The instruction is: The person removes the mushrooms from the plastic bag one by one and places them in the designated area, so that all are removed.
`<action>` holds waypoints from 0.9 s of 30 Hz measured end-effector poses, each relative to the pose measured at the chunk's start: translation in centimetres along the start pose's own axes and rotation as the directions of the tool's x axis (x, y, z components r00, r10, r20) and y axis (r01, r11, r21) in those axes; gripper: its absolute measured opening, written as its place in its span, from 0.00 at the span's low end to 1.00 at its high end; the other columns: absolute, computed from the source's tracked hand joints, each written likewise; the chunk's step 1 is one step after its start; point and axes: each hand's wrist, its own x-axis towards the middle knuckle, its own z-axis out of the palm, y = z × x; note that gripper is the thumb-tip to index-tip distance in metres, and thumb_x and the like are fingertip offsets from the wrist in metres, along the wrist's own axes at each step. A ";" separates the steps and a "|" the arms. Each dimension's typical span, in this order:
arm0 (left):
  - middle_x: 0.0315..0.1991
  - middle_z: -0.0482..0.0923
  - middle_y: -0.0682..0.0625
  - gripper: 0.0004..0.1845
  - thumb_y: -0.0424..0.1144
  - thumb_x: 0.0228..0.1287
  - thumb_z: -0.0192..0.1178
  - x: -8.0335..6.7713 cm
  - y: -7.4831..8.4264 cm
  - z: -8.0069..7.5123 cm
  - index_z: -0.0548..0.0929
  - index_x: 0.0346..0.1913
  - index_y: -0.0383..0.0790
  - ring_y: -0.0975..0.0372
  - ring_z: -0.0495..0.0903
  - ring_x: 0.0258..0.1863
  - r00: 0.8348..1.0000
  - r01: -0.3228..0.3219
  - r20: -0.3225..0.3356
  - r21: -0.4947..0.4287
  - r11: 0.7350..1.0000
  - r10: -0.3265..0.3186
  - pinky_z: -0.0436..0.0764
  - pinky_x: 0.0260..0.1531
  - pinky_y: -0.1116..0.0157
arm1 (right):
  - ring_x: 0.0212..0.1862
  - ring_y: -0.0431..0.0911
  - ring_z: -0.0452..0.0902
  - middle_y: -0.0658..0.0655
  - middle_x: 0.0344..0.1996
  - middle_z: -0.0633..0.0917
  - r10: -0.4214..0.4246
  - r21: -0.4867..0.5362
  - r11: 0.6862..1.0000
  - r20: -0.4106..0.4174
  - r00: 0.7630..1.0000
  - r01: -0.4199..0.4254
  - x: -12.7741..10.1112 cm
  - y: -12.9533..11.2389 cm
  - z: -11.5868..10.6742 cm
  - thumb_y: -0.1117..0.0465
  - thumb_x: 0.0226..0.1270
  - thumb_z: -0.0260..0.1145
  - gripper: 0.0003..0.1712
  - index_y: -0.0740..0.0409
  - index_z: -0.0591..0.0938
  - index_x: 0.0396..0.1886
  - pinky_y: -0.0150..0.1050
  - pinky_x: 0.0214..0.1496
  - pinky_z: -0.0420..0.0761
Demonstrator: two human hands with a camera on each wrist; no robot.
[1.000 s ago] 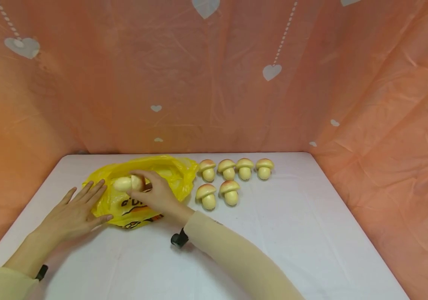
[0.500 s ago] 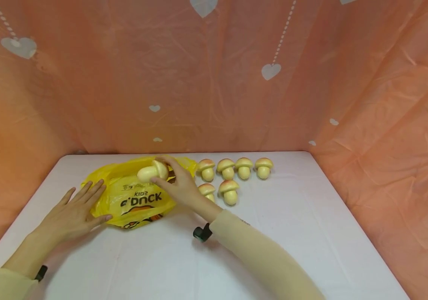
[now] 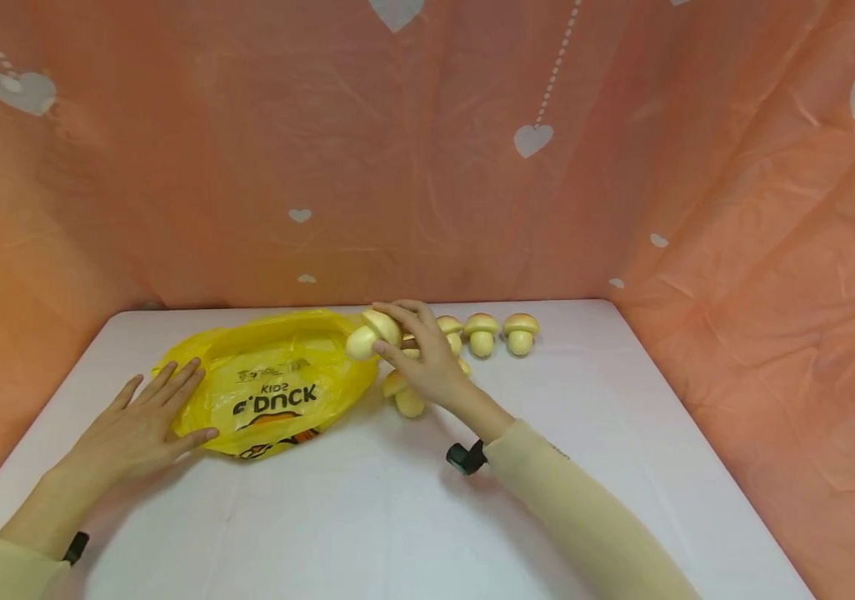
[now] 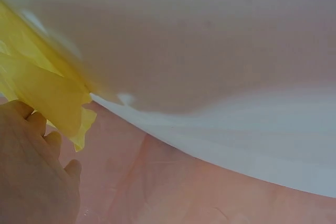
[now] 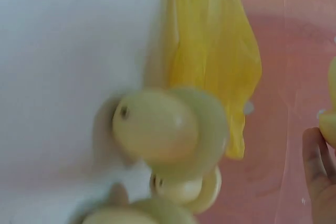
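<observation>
In the head view my right hand [image 3: 427,354] grips a cream toy mushroom [image 3: 373,335] by its cap, between thumb and fingers. The stem points left, over the right end of a yellow plastic bag [image 3: 277,379]. The right wrist view has only part of that mushroom at its right edge, by the fingertips [image 5: 312,145]. My left hand [image 3: 131,429] lies with spread, straight fingers on the bag's left edge. The bag's mouth gapes, and black lettering shows inside. Beneath the right hand sits a front-row mushroom [image 3: 407,398]; others near it are partly covered by the hand.
Mushrooms stand in a back row along the table's far side, among them a middle one [image 3: 482,337] and the rightmost one [image 3: 521,335]. The white table [image 3: 585,467] is walled by an orange curtain [image 3: 427,167] with white hearts.
My right hand has lifted the mushroom out of the bag and carried it right, to beside the back row. My left hand has stayed on the bag's edge.
</observation>
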 end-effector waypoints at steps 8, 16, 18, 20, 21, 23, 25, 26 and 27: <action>0.84 0.45 0.35 0.52 0.65 0.73 0.56 0.2 0.3 -0.2 0.51 0.82 0.30 0.37 0.44 0.81 1.000 0.005 0.022 -0.004 1.000 -0.005 0.17 0.76 0.52 | 0.58 0.54 0.76 0.63 0.64 0.71 0.026 -0.043 0.999 -0.074 0.997 -0.030 -1.4 1.5 -3.7 0.64 0.76 0.66 0.32 0.56 0.71 0.77 0.48 0.58 0.83; 0.83 0.46 0.34 0.52 0.65 0.73 0.56 0.3 0.5 -0.2 0.51 0.82 0.29 0.37 0.44 0.82 1.000 0.002 0.019 -0.007 1.000 -0.002 0.18 0.76 0.51 | 0.59 0.60 0.80 0.65 0.63 0.76 0.095 -0.075 0.992 -0.119 0.988 -0.104 -3.2 3.2 -7.2 0.66 0.73 0.69 0.30 0.63 0.72 0.72 0.50 0.58 0.84; 0.83 0.47 0.34 0.52 0.64 0.73 0.57 0.3 0.5 -0.1 0.52 0.82 0.29 0.38 0.44 0.82 1.000 -0.003 0.009 -0.006 1.000 0.003 0.17 0.76 0.53 | 0.59 0.60 0.80 0.65 0.62 0.78 0.101 -0.091 0.990 -0.116 0.988 -0.112 -3.6 3.5 -8.0 0.66 0.73 0.69 0.29 0.64 0.74 0.71 0.50 0.57 0.84; 0.83 0.48 0.34 0.52 0.64 0.72 0.57 0.3 0.5 0.0 0.54 0.81 0.29 0.38 0.45 0.82 1.000 -0.008 0.000 -0.007 1.000 0.008 0.17 0.76 0.53 | 0.59 0.60 0.80 0.65 0.63 0.78 0.101 -0.113 0.987 -0.106 0.989 -0.113 -4.0 4.0 -8.8 0.66 0.72 0.70 0.29 0.65 0.74 0.71 0.50 0.57 0.84; 0.83 0.48 0.34 0.52 0.64 0.72 0.58 0.3 0.6 0.1 0.54 0.81 0.28 0.38 0.45 0.82 1.000 -0.009 -0.004 -0.007 1.000 0.009 0.17 0.76 0.54 | 0.59 0.59 0.81 0.64 0.63 0.79 0.099 -0.126 0.986 -0.099 0.990 -0.111 -4.1 4.3 -9.2 0.66 0.72 0.70 0.29 0.65 0.75 0.71 0.49 0.57 0.84; 0.83 0.48 0.35 0.51 0.64 0.73 0.57 0.3 0.6 0.1 0.54 0.81 0.28 0.38 0.44 0.82 1.000 -0.012 -0.006 -0.010 1.000 0.012 0.17 0.76 0.54 | 0.58 0.58 0.81 0.63 0.65 0.79 0.102 -0.145 0.983 -0.082 0.991 -0.113 -4.5 4.8 -10.0 0.67 0.72 0.70 0.29 0.64 0.75 0.71 0.50 0.57 0.84; 0.83 0.47 0.34 0.51 0.64 0.73 0.57 0.4 0.6 0.0 0.54 0.81 0.29 0.38 0.44 0.82 1.000 -0.011 -0.003 -0.010 1.000 0.011 0.18 0.76 0.53 | 0.58 0.56 0.80 0.62 0.65 0.80 0.114 -0.160 0.979 -0.062 0.991 -0.123 -4.9 5.3 -10.8 0.66 0.73 0.70 0.29 0.64 0.76 0.71 0.49 0.58 0.83; 0.83 0.47 0.34 0.51 0.64 0.74 0.57 0.4 0.5 0.0 0.53 0.82 0.29 0.38 0.43 0.82 1.000 -0.008 0.003 -0.009 1.000 0.008 0.18 0.76 0.53 | 0.58 0.55 0.79 0.62 0.65 0.80 0.122 -0.166 0.978 -0.053 0.991 -0.129 -5.1 5.6 -11.2 0.66 0.73 0.69 0.29 0.63 0.76 0.71 0.49 0.58 0.83; 0.83 0.46 0.35 0.51 0.64 0.74 0.56 0.5 0.5 -0.1 0.53 0.82 0.29 0.38 0.43 0.82 1.000 -0.006 0.008 -0.008 1.000 0.006 0.18 0.76 0.53 | 0.58 0.55 0.78 0.62 0.64 0.80 0.131 -0.170 0.976 -0.044 0.990 -0.136 -5.2 5.8 -11.6 0.66 0.73 0.69 0.29 0.63 0.76 0.71 0.50 0.59 0.83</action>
